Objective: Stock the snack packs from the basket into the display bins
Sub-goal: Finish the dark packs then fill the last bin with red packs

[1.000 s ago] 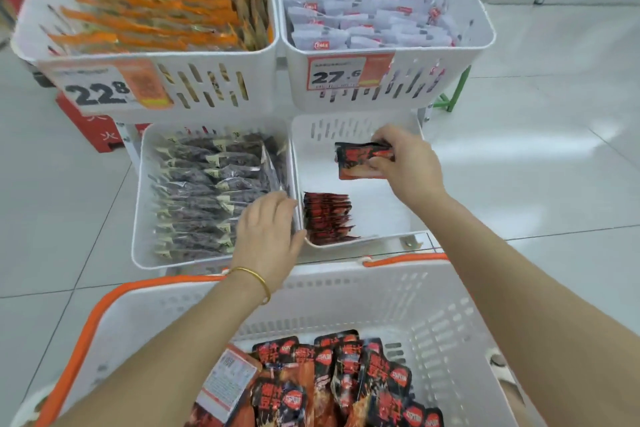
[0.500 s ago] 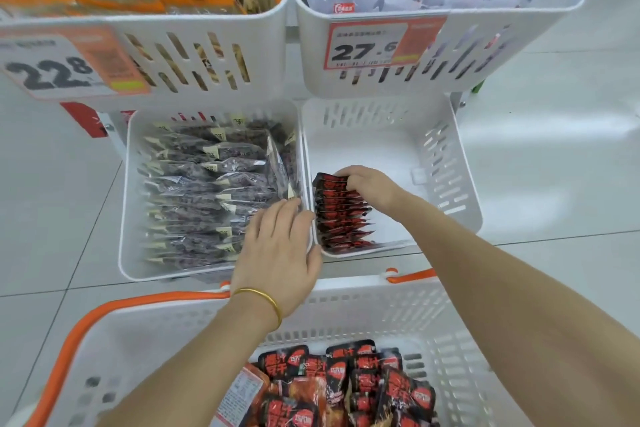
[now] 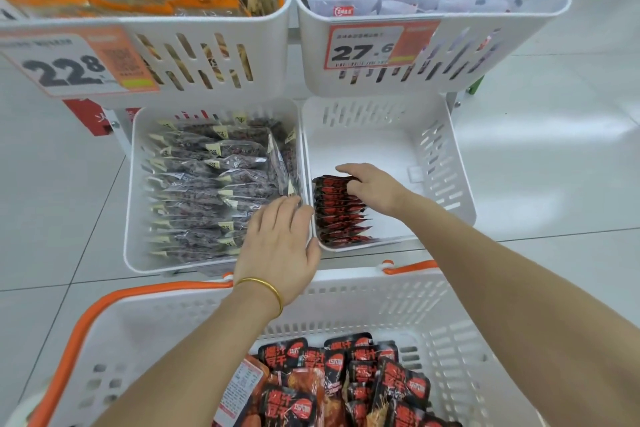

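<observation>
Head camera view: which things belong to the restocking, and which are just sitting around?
In the job: basket, red-black packs in it, lower right bin, row of packs there, right hand on that row, left hand at its rim.
Just there: dark-pack bin, orange-pack bin, white-pack bin, price tags.
</observation>
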### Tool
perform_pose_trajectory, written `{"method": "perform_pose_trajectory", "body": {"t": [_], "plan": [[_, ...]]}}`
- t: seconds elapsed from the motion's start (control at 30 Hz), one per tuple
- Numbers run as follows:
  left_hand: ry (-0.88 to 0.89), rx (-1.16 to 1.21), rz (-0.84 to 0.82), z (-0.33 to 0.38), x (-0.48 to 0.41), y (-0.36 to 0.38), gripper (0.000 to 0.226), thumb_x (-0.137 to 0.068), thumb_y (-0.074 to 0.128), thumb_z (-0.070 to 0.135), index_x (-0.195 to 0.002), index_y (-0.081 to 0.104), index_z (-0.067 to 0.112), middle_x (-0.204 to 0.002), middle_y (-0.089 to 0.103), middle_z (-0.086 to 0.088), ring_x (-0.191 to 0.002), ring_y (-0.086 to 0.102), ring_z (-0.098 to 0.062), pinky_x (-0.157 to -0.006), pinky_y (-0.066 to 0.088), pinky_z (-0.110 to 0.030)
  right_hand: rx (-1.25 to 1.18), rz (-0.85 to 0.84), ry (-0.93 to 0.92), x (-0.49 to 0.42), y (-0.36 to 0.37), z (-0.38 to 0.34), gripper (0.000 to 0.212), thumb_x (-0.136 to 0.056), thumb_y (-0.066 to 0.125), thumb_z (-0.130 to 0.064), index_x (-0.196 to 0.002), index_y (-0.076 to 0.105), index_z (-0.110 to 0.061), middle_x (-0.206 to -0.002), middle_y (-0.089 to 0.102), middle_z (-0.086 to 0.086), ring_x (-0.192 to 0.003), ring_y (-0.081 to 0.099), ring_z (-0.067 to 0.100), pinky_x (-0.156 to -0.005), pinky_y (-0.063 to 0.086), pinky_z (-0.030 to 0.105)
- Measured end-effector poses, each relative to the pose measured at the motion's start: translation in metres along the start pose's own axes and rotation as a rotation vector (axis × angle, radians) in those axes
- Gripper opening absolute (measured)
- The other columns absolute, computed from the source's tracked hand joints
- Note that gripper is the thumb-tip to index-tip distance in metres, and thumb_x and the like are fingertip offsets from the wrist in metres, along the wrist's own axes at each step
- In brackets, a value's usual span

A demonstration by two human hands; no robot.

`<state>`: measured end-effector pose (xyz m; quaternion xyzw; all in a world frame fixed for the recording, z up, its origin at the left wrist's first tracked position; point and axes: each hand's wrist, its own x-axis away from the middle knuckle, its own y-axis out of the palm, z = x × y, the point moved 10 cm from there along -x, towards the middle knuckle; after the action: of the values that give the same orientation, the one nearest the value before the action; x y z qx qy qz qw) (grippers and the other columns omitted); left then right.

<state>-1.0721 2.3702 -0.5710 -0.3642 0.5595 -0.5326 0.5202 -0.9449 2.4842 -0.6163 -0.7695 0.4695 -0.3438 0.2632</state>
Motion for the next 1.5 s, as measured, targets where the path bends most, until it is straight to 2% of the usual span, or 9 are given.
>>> {"method": "perform_pose_trajectory", "body": {"t": [0.17, 0.3, 0.4, 0.63, 0.83, 0.93, 1.13, 1.23, 1.5], "plan": [[-0.001, 0.035, -0.048, -0.001, -0.003, 0.002, 0.05, -0.084, 0.029, 0.035, -0.122, 0.053, 0.012, -0.132, 0.05, -0.008, -0.126, 0.041, -0.027, -0.106, 0.033, -0.042, 0.014, 0.266, -0.117, 0.037, -0.039, -0.025, 0.045, -0.091, 0.045, -0.008, -0.135, 0.05, -0.018, -0.142, 0.044, 0.002, -0.132, 0.038, 0.019, -0.109, 0.029, 0.031], [-0.013, 0.073, -0.047, -0.004, -0.004, 0.0, 0.04, -0.091, 0.044, 0.027, -0.128, 0.047, 0.012, -0.137, 0.043, -0.008, -0.131, 0.032, -0.025, -0.109, 0.024, -0.04, -0.294, 0.547, -0.159, 0.144, -0.063, -0.046, 0.03, -0.08, 0.048, -0.004, -0.09, 0.068, -0.024, -0.097, 0.063, -0.012, -0.093, 0.058, 0.006, -0.08, 0.044, 0.016], [-0.018, 0.095, -0.036, -0.001, 0.0, -0.001, 0.039, -0.09, 0.049, 0.022, -0.127, 0.049, 0.009, -0.135, 0.046, -0.01, -0.129, 0.034, -0.028, -0.106, 0.027, -0.042, -0.4, 0.392, 0.024, 0.196, -0.009, -0.016, 0.029, -0.08, 0.05, -0.006, -0.076, 0.065, -0.03, -0.085, 0.068, -0.01, -0.081, 0.064, 0.01, -0.075, 0.051, 0.023], [0.014, 0.267, 0.14, 0.023, 0.049, -0.031, 0.034, -0.086, 0.045, 0.016, -0.118, 0.053, 0.005, -0.129, 0.051, -0.013, -0.121, 0.042, -0.03, -0.104, 0.032, -0.041, 0.12, -0.181, 0.483, 0.227, 0.135, 0.111, 0.043, -0.095, 0.049, -0.017, -0.137, 0.039, -0.008, -0.136, 0.05, 0.013, -0.119, 0.05, 0.03, -0.095, 0.045, 0.038], [0.078, 0.281, -0.006, 0.05, 0.121, 0.002, 0.041, -0.087, 0.037, 0.023, -0.12, 0.054, 0.006, -0.135, 0.049, -0.014, -0.126, 0.039, -0.029, -0.112, 0.022, -0.041, -0.174, -0.18, 0.435, 0.239, 0.139, 0.11, 0.069, -0.085, 0.068, -0.032, -0.142, 0.039, -0.006, -0.144, 0.043, 0.009, -0.129, 0.044, 0.024, -0.103, 0.035, 0.031], [0.114, 0.299, -0.031, 0.064, 0.129, 0.004, 0.037, -0.088, 0.04, 0.02, -0.119, 0.054, 0.007, -0.133, 0.05, -0.013, -0.125, 0.04, -0.029, -0.111, 0.023, -0.039, -0.029, -0.292, 0.364, 0.245, 0.143, 0.105, 0.076, -0.077, 0.077, -0.02, -0.142, 0.039, -0.009, -0.143, 0.041, 0.008, -0.128, 0.042, 0.023, -0.098, 0.039, 0.03], [0.142, 0.357, -0.117, 0.078, 0.14, 0.007, 0.032, -0.093, 0.044, 0.021, -0.121, 0.054, 0.008, -0.136, 0.047, -0.012, -0.127, 0.037, -0.027, -0.108, 0.029, -0.04, -0.044, -0.223, 0.309, 0.252, 0.132, 0.093, 0.042, -0.077, 0.077, -0.012, -0.115, 0.059, -0.01, -0.104, 0.057, 0.002, -0.094, 0.055, 0.022, -0.072, 0.041, 0.022], [0.036, 0.474, -0.22, 0.074, 0.143, 0.016, 0.04, -0.094, 0.052, 0.023, -0.132, 0.046, 0.011, -0.142, 0.039, -0.007, -0.134, 0.03, -0.022, -0.111, 0.021, -0.032, -0.104, -0.136, 0.229, 0.246, 0.1, 0.072, 0.021, -0.078, 0.076, -0.01, -0.076, 0.057, -0.02, -0.068, 0.051, -0.008, -0.063, 0.048, 0.013, -0.052, 0.033, 0.017], [-0.185, 0.913, -0.469, 0.089, 0.146, 0.019, 0.075, -0.072, 0.079, 0.031, -0.131, 0.033, 0.025, -0.117, 0.048, 0.015, -0.104, 0.052, -0.001, -0.084, 0.042, -0.011, -0.455, 0.089, 0.061, 0.248, 0.025, 0.015, 0.01, -0.077, 0.076, -0.01, -0.071, 0.068, -0.008, -0.071, 0.07, 0.01, -0.064, 0.065, 0.016, -0.063, 0.054, 0.029]]}}
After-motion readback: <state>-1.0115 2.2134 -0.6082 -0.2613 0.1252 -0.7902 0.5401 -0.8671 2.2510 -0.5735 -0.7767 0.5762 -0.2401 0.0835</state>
